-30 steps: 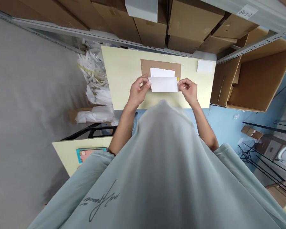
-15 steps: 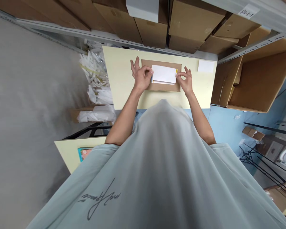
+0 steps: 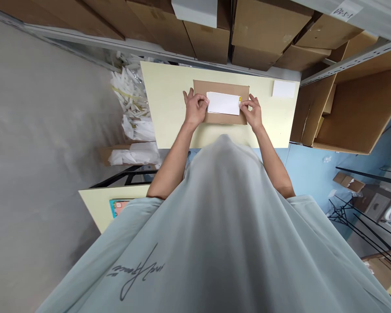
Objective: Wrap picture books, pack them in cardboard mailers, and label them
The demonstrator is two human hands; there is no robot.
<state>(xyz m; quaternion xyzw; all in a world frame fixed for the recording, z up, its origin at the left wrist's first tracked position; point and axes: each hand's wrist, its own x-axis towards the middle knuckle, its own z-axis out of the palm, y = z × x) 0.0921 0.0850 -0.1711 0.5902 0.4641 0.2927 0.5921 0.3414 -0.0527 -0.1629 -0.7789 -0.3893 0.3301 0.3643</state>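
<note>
A white paper sheet (image 3: 223,103), rectangular, lies level over the flat brown cardboard piece (image 3: 220,85) on the pale yellow tabletop. My left hand (image 3: 196,108) pinches the sheet's left end between thumb and forefinger. At the opposite end my right hand (image 3: 252,113) has a like pinch near the right edge, close to a small yellow mark (image 3: 240,99). The other fingers of both hands are raised. Under the sheet's edges, a thin strip of something blue and white shows; most of it is hidden.
A second white paper (image 3: 283,89) lies at the right of the tabletop (image 3: 169,104). Behind stands a shelf with cardboard boxes (image 3: 270,26). An open carton (image 3: 361,108) is at the right, and white plastic bundles (image 3: 133,100) are at the left. Lower left, a colourful item (image 3: 117,208) lies on another board.
The white sheet has come down slightly and now covers nearly all of the layer beneath it. Both hands moved a little with it, and the left fingers have curled in.
</note>
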